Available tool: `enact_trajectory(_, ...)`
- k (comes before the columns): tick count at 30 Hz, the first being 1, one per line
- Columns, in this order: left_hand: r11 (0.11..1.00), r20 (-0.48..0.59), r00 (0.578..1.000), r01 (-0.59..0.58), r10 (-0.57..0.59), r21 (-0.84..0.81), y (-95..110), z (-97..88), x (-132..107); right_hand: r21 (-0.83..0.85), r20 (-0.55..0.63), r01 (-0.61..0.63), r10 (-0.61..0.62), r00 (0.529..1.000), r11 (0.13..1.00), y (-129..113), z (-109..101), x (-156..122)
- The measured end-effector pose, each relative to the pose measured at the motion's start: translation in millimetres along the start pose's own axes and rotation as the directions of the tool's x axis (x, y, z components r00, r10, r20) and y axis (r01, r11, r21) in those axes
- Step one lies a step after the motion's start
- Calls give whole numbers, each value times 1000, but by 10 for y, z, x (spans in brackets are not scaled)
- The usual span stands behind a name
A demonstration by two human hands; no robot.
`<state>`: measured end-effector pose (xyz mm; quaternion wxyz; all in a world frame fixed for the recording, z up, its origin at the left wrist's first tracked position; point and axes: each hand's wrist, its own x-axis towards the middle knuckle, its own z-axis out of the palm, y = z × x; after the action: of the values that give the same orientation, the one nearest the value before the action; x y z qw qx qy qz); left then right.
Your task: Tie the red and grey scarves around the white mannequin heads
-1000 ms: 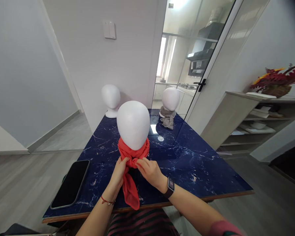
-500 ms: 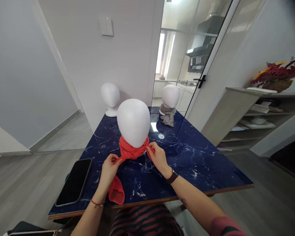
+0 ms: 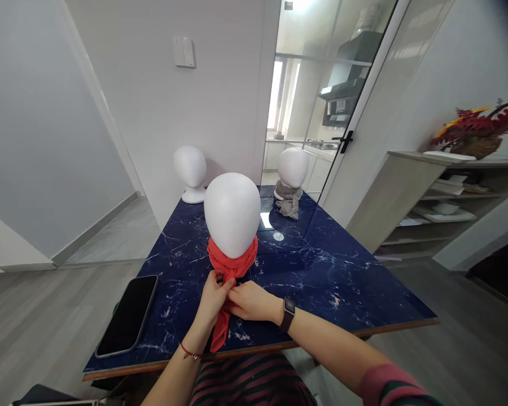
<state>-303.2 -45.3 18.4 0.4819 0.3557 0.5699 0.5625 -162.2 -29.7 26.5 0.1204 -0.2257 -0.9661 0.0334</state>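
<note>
A white mannequin head [image 3: 232,211] stands upright near the middle of the blue marbled table, with a red scarf [image 3: 220,332] wound round its neck. Below the chin, my left hand [image 3: 214,296] pinches the scarf at the front. My right hand [image 3: 252,300] has come in against it from the right, its fingers closed on the scarf too; its fingertips are partly hidden behind the left hand. One end of the scarf hangs down from between both hands to the table's front edge.
On the table [image 3: 334,270], a black phone [image 3: 127,316] lies at the left edge. Behind stand a bare mannequin head [image 3: 190,167] at left and another head [image 3: 293,167] at right wearing a grey scarf [image 3: 288,203]. A shelf [image 3: 427,208] is off to the right.
My right hand has moved left and down from the right side of the neck to meet my left hand, which has shifted right. The scarf's hanging end has swung right with them.
</note>
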Motion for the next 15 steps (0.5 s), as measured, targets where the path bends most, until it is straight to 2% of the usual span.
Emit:
enact_trajectory(3,982,21,993,-118,116,145,-51,-20,15,62,-116,70,-63,991,996,-10,-61,-60)
enact_trajectory(5,919,64,976,-216,206,330,-6,-10,-41,124,-219,120,-91,971,985,-13,-96,-103)
enact_trajectory(6,851,80,963,-266,259,452,33,1,-90,153,-279,144,-97,955,978,-11,-107,-122)
enact_trajectory(9,545,114,915,-327,387,772,149,25,-274,199,-483,155,-41,875,968,9,-124,-175)
enact_trajectory(10,472,126,908,-321,400,821,167,15,-328,213,-556,124,16,831,969,29,-132,-192)
enact_trajectory(11,441,135,907,-320,400,839,172,-9,-368,251,-624,69,106,774,966,63,-146,-209)
enact_trajectory(12,450,141,908,-325,395,832,167,-50,-391,323,-678,-4,235,696,946,116,-166,-223)
enact_trajectory(14,534,126,912,-336,390,776,154,-179,-371,554,-695,-131,543,471,822,296,-220,-243)
enact_trajectory(15,594,101,917,-330,385,733,161,-260,-326,670,-640,-163,675,368,724,425,-247,-245)
